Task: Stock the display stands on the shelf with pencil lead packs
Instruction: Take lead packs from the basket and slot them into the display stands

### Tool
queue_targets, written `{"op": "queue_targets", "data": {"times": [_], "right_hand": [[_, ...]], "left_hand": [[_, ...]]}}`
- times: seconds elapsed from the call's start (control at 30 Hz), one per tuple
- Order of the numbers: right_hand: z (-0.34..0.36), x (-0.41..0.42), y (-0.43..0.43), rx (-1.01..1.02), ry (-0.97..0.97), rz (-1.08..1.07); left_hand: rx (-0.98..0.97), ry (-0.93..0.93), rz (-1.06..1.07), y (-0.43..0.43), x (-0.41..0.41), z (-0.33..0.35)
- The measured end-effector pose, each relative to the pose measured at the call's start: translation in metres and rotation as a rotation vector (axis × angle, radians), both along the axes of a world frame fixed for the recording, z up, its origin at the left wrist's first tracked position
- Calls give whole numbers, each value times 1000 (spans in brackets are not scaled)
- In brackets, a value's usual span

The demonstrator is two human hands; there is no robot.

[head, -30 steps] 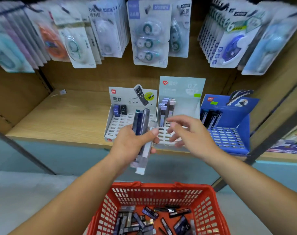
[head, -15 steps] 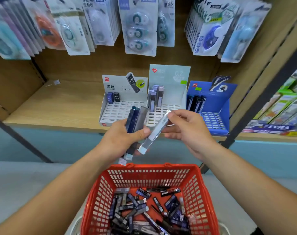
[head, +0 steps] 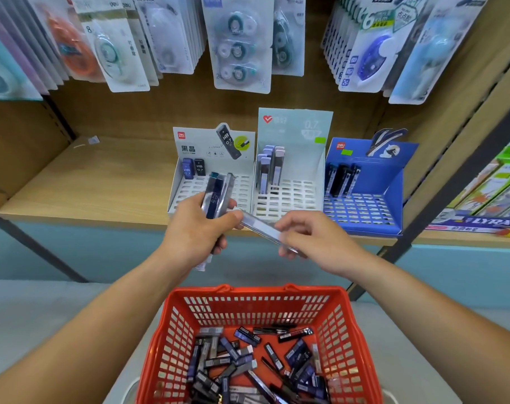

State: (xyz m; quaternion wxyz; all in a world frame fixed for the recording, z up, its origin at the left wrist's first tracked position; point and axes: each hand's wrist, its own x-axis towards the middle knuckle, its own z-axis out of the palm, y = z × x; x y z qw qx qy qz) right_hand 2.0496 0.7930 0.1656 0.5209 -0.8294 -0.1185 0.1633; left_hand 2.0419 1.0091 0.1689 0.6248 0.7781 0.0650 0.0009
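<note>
Entry, head view only.

- Clear pack (head: 262, 228): slim, flat, transparent plastic, lying slantwise in the air just in front of the middle stand (head: 294, 132). My right hand (head: 315, 243) pinches its lower end between fingertips and thumb; its upper end meets the thumb of the left hand (head: 195, 231).
- Left hand, in front of the middle stand's left neighbour, is curled round a bundle of packs (head: 217, 193), dark blue and grey, held upright. "0.7" is legible on one.
- Middle stand: pale card back printed with a red heart and a faint "0.7", white slotted base. Lilac-capped packs (head: 269, 167) stand in its back left corner.
- White stand (head: 207, 144), touching it on the left: red logo, "HB 0.7" on the pictured pack and on two short packs (head: 194, 167) at the back.
- Blue stand (head: 393, 176), on its right: blue grid, dark packs (head: 342, 177) at the back left.
- All three sit on a wood-grain shelf (head: 87, 182).
- Red basket (head: 277, 293), perforated plastic, below the middle stand, holds loose packs (head: 248, 360) in a jumble.
- Blister cards (head: 239, 45) of correction tape hang above. "LYRA" boxes (head: 478, 221) lie far right.
</note>
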Motion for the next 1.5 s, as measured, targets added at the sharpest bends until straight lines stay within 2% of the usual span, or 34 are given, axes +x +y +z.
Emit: {"op": "queue_targets", "data": {"times": [0.23,0.37,0.6,0.8,0.93,1.2,1.5], "right_hand": [[-4,13,-7,35,122,178],[-11,22,-15,173,170,125],[-3,68,-41,163,42,-90],[10,127,-41,80,-339,-380],[13,152,-37,8,-499,-394],[-9,170,-31,-103,-604,-388],[-17,168,-35,-93,-584,-383]], "left_hand": [[-38,10,-62,-15,17,-8],[-6,9,-67,-20,29,-18],[191,18,-30,-13,57,-50],[298,-9,16,-14,83,-60],[315,-5,5,-18,93,-67],[338,19,-34,-20,93,-85],[284,44,-40,-19,94,-87]]}}
